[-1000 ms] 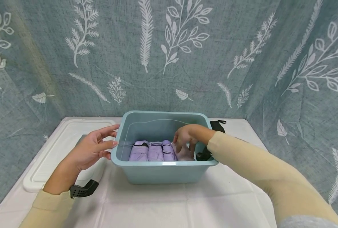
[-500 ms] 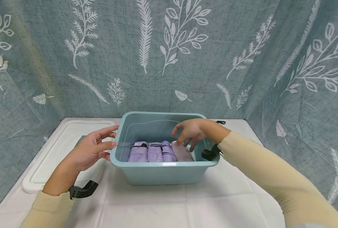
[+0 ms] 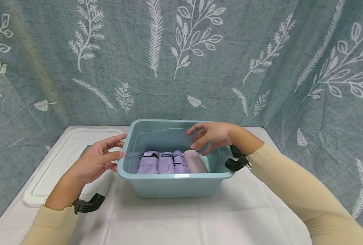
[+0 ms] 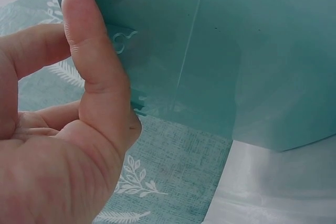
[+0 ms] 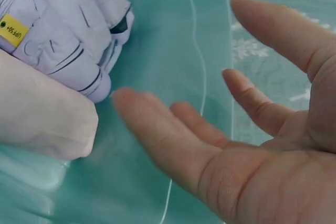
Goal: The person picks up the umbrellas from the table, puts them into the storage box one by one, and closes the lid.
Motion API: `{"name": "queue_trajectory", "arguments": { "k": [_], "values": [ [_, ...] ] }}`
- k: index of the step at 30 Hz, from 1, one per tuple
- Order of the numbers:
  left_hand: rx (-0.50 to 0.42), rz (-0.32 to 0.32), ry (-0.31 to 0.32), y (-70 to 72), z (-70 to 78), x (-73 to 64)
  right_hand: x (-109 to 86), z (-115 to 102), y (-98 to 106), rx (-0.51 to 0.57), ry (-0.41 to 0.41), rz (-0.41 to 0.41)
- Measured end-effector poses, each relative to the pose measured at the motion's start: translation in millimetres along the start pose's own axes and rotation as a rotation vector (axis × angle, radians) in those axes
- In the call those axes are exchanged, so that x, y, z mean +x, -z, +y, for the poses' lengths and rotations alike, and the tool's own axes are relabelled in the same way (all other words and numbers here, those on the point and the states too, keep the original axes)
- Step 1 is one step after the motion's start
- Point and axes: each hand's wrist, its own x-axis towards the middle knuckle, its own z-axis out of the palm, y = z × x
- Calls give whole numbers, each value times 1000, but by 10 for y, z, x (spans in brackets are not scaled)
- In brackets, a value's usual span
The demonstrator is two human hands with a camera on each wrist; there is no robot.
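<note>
Right hand (image 3: 211, 136) spread loosely above blue bin (image 3: 178, 187), wide and unclenched; left hand (image 3: 99, 158) relaxed against the left rim (image 3: 121, 172). Inside, just below the right hand: smooth pale-pink pack (image 3: 195, 162) with rounded corners, just beside wrinkled lilac bundles (image 3: 166, 164), with yellow tag (image 5: 12, 31). Gap between pack and right wall; wider room behind, toward the far wall.

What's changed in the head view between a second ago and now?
The right hand has lifted off the pale case, moving up and to the right; its fingers are now apart from it. The case lies uncovered beside the purple bundles. Unchanged: left hand at the bin's left rim, bundles, bin and lid.
</note>
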Motion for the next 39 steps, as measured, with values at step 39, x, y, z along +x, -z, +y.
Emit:
{"name": "queue_trajectory", "arguments": {
  "k": [39],
  "values": [
    [-15, 8, -2, -1, 17, 7, -662, 719, 306, 315, 514, 322]
  ]
}}
